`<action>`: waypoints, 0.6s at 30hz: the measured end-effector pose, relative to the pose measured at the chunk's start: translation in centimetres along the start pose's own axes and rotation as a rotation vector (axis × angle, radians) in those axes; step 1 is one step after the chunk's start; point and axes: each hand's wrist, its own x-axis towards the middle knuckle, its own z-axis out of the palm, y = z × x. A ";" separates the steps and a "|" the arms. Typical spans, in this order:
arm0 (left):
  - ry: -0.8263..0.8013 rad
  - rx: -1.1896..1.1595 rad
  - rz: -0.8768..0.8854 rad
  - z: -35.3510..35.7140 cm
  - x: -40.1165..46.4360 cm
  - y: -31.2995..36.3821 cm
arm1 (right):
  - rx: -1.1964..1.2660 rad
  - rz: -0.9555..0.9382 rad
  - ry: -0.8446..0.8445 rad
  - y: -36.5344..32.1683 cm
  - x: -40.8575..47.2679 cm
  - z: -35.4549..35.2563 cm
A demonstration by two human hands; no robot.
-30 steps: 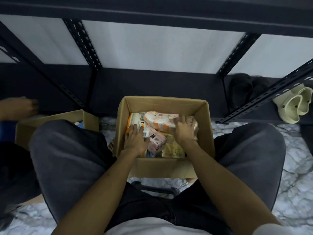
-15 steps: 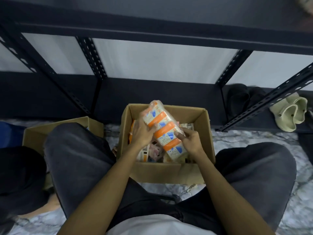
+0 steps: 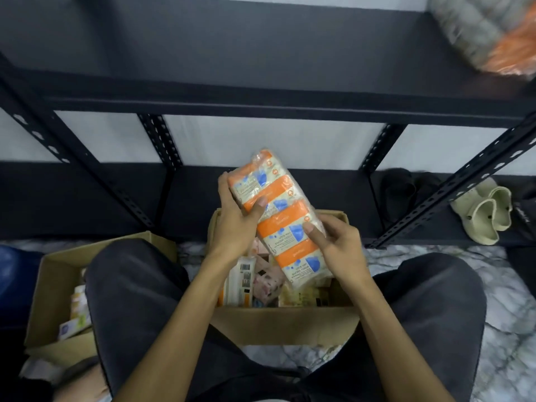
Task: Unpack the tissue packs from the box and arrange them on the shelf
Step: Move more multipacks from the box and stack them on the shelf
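A second before, both hands had been down among the packs inside the box [image 3: 285, 329]; by this moment the orange-and-white tissue pack [image 3: 280, 217] had been lifted clear of it and was held above its far rim, tilted with its top end leaning away toward the shelf [image 3: 232, 91]. The left hand [image 3: 236, 227] gripped the pack's upper left side, thumb curled over the front face, while the right hand [image 3: 338, 243] pinched the lower right edge between thumb and fingers. That meant the picking-out step was done for this pack and the carry to the shelf was probably next. More packs remained in the box below, so the task looked far from finished. At the top right a blurred orange-and-white bundle [image 3: 487, 33] sat on the shelf, possibly a pack already placed, though the blur made that uncertain. A second box [image 3: 55, 288] stood beside the left knee, and pale clogs [image 3: 487, 216] rested on the lowest tier
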 end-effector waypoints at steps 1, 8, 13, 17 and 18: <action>-0.007 -0.005 0.018 -0.3 -0.3 1.3 | -0.005 -0.033 -0.006 -1.2 -0.2 -0.3; -0.043 -0.023 0.174 -1.6 -1.1 12.9 | -0.073 -0.193 -0.040 -11.2 0.0 -1.8; 0.047 0.039 0.272 -2.0 0.9 19.4 | -0.205 -0.352 -0.001 -17.0 3.0 -3.0; 0.117 0.209 0.315 -2.1 4.2 23.1 | -0.379 -0.420 0.054 -20.4 7.7 -4.1; 0.129 0.240 0.316 -2.1 5.1 23.9 | -0.428 -0.425 0.064 -21.0 8.9 -4.2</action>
